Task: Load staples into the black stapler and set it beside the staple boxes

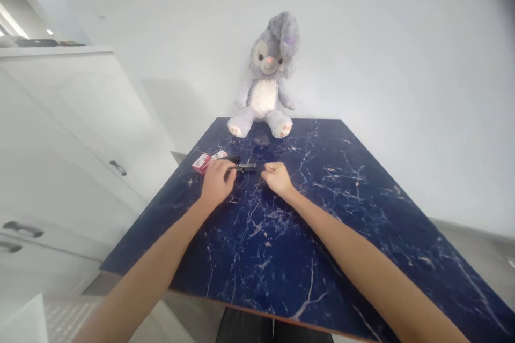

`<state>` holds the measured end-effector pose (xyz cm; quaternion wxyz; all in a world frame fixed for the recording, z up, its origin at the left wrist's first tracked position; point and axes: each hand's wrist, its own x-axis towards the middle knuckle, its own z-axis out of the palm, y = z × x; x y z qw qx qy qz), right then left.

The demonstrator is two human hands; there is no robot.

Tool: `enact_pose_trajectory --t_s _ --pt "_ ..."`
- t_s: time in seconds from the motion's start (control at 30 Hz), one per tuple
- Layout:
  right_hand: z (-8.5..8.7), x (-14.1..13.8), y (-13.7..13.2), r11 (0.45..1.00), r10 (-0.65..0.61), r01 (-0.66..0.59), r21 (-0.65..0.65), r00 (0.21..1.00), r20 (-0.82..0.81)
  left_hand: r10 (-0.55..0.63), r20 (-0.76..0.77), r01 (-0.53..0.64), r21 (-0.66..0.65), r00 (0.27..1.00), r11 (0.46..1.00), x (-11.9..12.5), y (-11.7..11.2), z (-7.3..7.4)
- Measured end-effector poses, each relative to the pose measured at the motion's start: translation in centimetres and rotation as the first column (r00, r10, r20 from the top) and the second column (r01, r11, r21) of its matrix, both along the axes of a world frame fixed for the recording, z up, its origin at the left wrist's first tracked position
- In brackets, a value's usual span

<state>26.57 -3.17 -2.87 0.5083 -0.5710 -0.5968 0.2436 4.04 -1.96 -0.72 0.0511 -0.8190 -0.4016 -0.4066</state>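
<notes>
My left hand point(218, 182) is closed around the near side of a slim black and silver stapler point(247, 166), whose silver end points right. Part of the stapler is hidden behind the fingers. Just to the right, my right hand point(277, 177) is curled into a fist a little above the table, apart from the stapler's tip. Whatever it may hold is hidden inside the fingers. Beside the left knuckles lies a small red and white box point(201, 163). Behind that hand, another small white box point(219, 154) shows in part.
The dark blue marble-patterned table point(273, 257) stands against a pale wall. At its far edge sits a grey plush rabbit point(264, 96), with a dark rounded object point(261, 140) before its feet. A white cabinet point(72, 134) with dark handles is on the left.
</notes>
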Motion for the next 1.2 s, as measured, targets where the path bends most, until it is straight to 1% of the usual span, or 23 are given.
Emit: enact_pose_trajectory --t_s 0.07,0.1,0.17,0.2,0.27,0.33,0.37,0.43,0.5,0.57,0.63,0.7,0.77,0.83,0.9,0.93,0.97,1.0,1.03,1.1,1.13,1.17,1.2 --pt "0.0 0.3 -0.6 0.999 -0.047 0.046 0.024 0.998 0.036 -0.117 -0.091 0.115 -0.022 0.989 0.993 1.5 -1.1 -0.4" --pt "0.1 0.3 -0.9 0.994 -0.103 0.099 0.056 0.992 0.075 -0.141 -0.132 0.136 -0.043 0.981 0.99 2.1 -1.4 -0.5" --pt "0.1 0.0 -1.5 0.971 -0.214 0.186 0.152 0.956 0.199 -0.125 -0.173 0.113 -0.075 0.977 0.991 2.5 -1.7 -0.4" --pt "0.2 -0.3 -1.7 0.96 -0.248 0.196 0.2 0.928 0.277 -0.091 -0.17 0.078 -0.082 0.981 0.994 2.4 -1.5 -0.2" --pt "0.2 -0.9 -2.0 0.96 -0.236 0.14 0.244 0.873 0.426 0.019 -0.118 -0.028 -0.07 0.993 0.997 1.6 -0.9 0.4" --pt "0.2 -1.4 -2.2 0.972 -0.188 0.074 0.225 0.818 0.544 0.155 -0.054 -0.158 -0.043 0.986 0.987 0.2 0.1 0.8" --pt "0.2 -1.6 -2.3 0.976 -0.181 0.075 0.202 0.794 0.58 0.218 -0.041 -0.22 -0.033 0.975 0.975 -0.6 0.6 0.9" --pt "0.3 -1.6 -2.3 0.982 -0.187 0.136 0.13 0.772 0.608 0.312 -0.073 -0.315 -0.044 0.947 0.948 -2.0 1.4 0.9" --pt "0.3 -1.5 -2.2 0.974 -0.205 0.221 0.046 0.779 0.593 0.339 -0.147 -0.353 -0.084 0.929 0.932 -3.0 2.0 0.7" --pt "0.3 -1.2 -2.1 0.964 -0.211 0.265 -0.014 0.797 0.566 0.317 -0.19 -0.343 -0.129 0.929 0.93 -3.4 2.3 0.6" --pt "0.3 -0.9 -2.0 0.956 -0.219 0.289 -0.048 0.814 0.537 0.278 -0.172 -0.309 -0.188 0.945 0.932 -3.6 2.3 0.8" --pt "0.2 -0.8 -1.9 0.95 -0.228 0.304 -0.072 0.831 0.507 0.221 -0.132 -0.249 -0.266 0.966 0.931 -3.6 2.2 1.1" --pt "0.1 -0.8 -1.7 0.958 -0.214 0.28 -0.068 0.849 0.483 0.136 -0.124 -0.17 -0.331 0.983 0.928 -3.6 2.2 1.1" --pt "0.0 -0.7 -1.3 0.986 -0.117 0.158 -0.051 0.878 0.463 0.065 -0.138 -0.112 -0.368 0.988 0.923 -3.6 2.2 0.9" --pt "0.0 0.0 -0.7 0.999 0.041 -0.022 -0.049 0.91 0.413 0.023 -0.128 -0.073 -0.401 0.992 0.913 -3.7 2.3 0.6" --pt "0.0 0.6 -0.4 0.996 0.085 -0.075 -0.041 0.928 0.363 0.004 -0.107 -0.049 -0.425 0.994 0.904 -3.7 2.3 0.5" --pt "-0.1 1.3 0.0 0.997 0.076 -0.071 -0.028 0.951 0.299 -0.015 -0.078 -0.022 -0.45 0.997 0.893 -3.8 2.3 0.5" --pt "-0.1 2.2 0.4 1.0 -0.003 0.005 -0.012 0.974 0.225 -0.034 -0.049 0.006 -0.475 0.998 0.88 -3.8 2.3 0.5" --pt "-0.1 3.2 0.8 0.989 -0.147 0.149 -0.001 0.978 0.151 -0.047 -0.023 0.029 -0.497 0.999 0.867 -3.8 2.2 0.5" --pt "-0.2 4.9 1.4 0.903 -0.43 0.43 0.006 0.901 0.067 -0.051 0.011 0.049 -0.529 0.999 0.847 -3.7 2.0 0.6" --pt "-0.2 5.4 1.6 0.857 -0.514 0.514 0.016 0.856 0.056 -0.045 0.019 0.049 -0.538 0.999 0.842 -3.6 1.9 0.7" --pt "-0.2 5.5 1.7 0.832 -0.554 0.554 0.027 0.83 0.06 -0.042 0.024 0.048 -0.544 0.999 0.838 -3.4 1.8 0.7" --pt "-0.1 5.2 1.6 0.837 -0.547 0.546 0.03 0.834 0.076 -0.043 0.029 0.051 -0.549 0.999 0.834 -3.3 1.7 0.7"
